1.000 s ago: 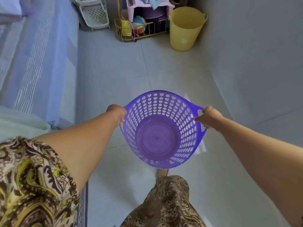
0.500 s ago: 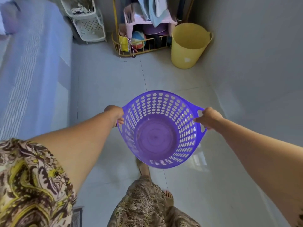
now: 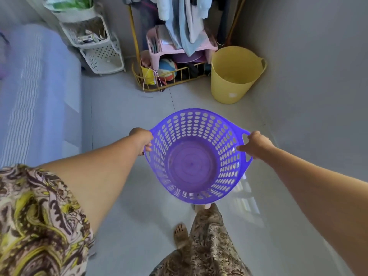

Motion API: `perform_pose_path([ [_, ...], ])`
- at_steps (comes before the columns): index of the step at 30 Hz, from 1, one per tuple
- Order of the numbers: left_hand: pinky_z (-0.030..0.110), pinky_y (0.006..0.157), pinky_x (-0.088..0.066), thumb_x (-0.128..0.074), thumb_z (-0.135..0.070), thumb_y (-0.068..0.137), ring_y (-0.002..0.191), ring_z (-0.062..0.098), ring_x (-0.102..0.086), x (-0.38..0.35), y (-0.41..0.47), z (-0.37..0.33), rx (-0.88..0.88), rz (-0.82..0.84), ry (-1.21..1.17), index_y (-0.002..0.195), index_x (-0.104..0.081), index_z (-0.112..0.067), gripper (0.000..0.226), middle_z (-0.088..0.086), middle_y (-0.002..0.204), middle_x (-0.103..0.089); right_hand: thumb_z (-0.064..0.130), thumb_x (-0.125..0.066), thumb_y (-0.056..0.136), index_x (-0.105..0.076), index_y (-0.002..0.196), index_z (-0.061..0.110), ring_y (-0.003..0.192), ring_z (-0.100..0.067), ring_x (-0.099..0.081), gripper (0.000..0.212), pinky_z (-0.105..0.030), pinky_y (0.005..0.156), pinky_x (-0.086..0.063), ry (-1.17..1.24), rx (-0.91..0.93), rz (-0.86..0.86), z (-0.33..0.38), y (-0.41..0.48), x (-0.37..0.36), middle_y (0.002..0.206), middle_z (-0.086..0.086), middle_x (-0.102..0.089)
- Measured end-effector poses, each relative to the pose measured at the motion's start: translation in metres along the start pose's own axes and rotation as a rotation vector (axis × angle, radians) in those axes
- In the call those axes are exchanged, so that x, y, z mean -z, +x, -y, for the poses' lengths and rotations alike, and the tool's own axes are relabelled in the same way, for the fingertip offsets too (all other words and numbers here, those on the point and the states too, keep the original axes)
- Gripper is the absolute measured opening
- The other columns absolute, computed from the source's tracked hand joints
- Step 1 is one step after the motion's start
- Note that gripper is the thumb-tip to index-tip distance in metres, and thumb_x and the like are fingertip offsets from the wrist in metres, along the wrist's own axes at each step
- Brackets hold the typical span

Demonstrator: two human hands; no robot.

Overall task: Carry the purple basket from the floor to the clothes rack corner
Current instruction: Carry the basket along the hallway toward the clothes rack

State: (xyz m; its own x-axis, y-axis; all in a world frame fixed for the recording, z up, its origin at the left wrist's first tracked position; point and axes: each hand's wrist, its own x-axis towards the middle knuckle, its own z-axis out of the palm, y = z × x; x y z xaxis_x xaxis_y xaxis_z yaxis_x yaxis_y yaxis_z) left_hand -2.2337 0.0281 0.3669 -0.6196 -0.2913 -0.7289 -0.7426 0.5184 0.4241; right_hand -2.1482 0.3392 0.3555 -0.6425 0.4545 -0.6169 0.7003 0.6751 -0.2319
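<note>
1. Quick update: compared with a second ago, the clothes rack [image 3: 179,26] and the yellow bucket [image 3: 235,74] at the top of the frame look a lot bigger and closer. So the person has walked forward, and the corner is now just ahead instead of well off in the distance.

2. The purple basket [image 3: 197,156] sits in the middle of the frame, same as before relative to the arms. It's up off the floor [image 3: 123,120], held out in front of the body, empty, opening facing up and tipped a bit toward the camera.

3. What that means: the lift is done and I'd say most of the carry is too. What's left is probably a couple more steps and then setting it down somewhere near the rack base and bucket.

4. Left hand [image 3: 142,140]: closed around the basket's left rim or handle, fingers curled under the edge. Arm stretched out nearly straight.

5. Right hand [image 3: 256,145]: wrapped around the right handle loop, fingers through the cutout as far as I can tell; the thumb side is a bit hard to read from here. Arm also extended.

6. Bare feet show under the basket at the bottom, one forward, so likely mid-stride.

7. The bed [image 3: 39,92] runs along the left edge, and the white shelf cart [image 3: 99,52] stands upper left beside the rack.
</note>
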Motion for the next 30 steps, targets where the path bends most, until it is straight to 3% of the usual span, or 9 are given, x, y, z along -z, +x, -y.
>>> perform_pose_path([
  [12,0.025,0.05,-0.04,-0.05,-0.015,0.095,0.057,0.017,-0.051,0.0,0.117,-0.154,0.043,0.037,0.01,0.099,-0.056,-0.008,0.01,0.006,0.072,-0.052,0.036,-0.07,0.084,-0.037,0.138,0.0,0.12,-0.036,-0.056,0.073,-0.039,0.093,-0.047,-0.03,0.001,0.046,0.106,0.164,0.074,0.133,-0.02,-0.055],
  [18,0.026,0.051,-0.04,-0.052,-0.016,0.095,0.07,0.023,-0.057,0.006,0.178,-0.214,0.053,0.053,0.007,0.1,-0.055,-0.008,0.01,0.007,0.072,-0.052,0.04,-0.068,0.083,-0.039,0.137,-0.001,0.117,-0.032,-0.058,0.074,-0.032,0.077,-0.043,-0.085,0.007,0.064,0.158,0.232,0.092,0.128,-0.017,-0.058],
  [20,0.027,0.054,-0.043,-0.052,-0.015,0.095,0.078,0.025,-0.057,0.006,0.207,-0.237,0.055,0.061,0.003,0.099,-0.055,-0.007,0.009,0.01,0.078,-0.056,0.042,-0.067,0.083,-0.039,0.136,-0.001,0.116,-0.032,-0.058,0.074,-0.033,0.081,-0.044,-0.108,-0.001,0.047,0.178,0.262,0.097,0.127,-0.016,-0.058],
  [23,0.032,0.074,-0.046,-0.051,-0.015,0.096,0.085,0.026,-0.057,0.003,0.245,-0.263,0.085,0.11,0.009,0.1,-0.054,-0.007,0.01,0.012,0.081,-0.057,0.049,-0.062,0.083,-0.041,0.133,0.004,0.118,-0.033,-0.055,0.071,-0.038,0.095,-0.041,-0.157,-0.025,0.021,0.201,0.296,0.099,0.122,-0.013,-0.062],
  [27,0.032,0.076,-0.044,-0.049,-0.013,0.097,0.06,0.022,-0.054,0.003,0.3,-0.301,0.144,0.145,0.04,0.097,-0.053,-0.005,0.009,0.008,0.07,-0.054,0.056,-0.06,0.08,-0.042,0.129,0.009,0.127,-0.036,-0.043,0.071,-0.04,0.093,-0.039,-0.18,-0.116,0.02,0.234,0.347,0.096,0.117,-0.011,-0.066],
  [30,0.033,0.075,-0.044,-0.048,-0.011,0.097,0.066,0.024,-0.055,0.002,0.335,-0.325,0.149,0.145,0.077,0.097,-0.054,-0.005,0.008,0.008,0.069,-0.052,0.054,-0.062,0.08,-0.04,0.131,0.008,0.127,-0.035,-0.044,0.072,-0.039,0.094,-0.041,-0.185,-0.125,0.023,0.258,0.378,0.093,0.122,-0.013,-0.063],
])
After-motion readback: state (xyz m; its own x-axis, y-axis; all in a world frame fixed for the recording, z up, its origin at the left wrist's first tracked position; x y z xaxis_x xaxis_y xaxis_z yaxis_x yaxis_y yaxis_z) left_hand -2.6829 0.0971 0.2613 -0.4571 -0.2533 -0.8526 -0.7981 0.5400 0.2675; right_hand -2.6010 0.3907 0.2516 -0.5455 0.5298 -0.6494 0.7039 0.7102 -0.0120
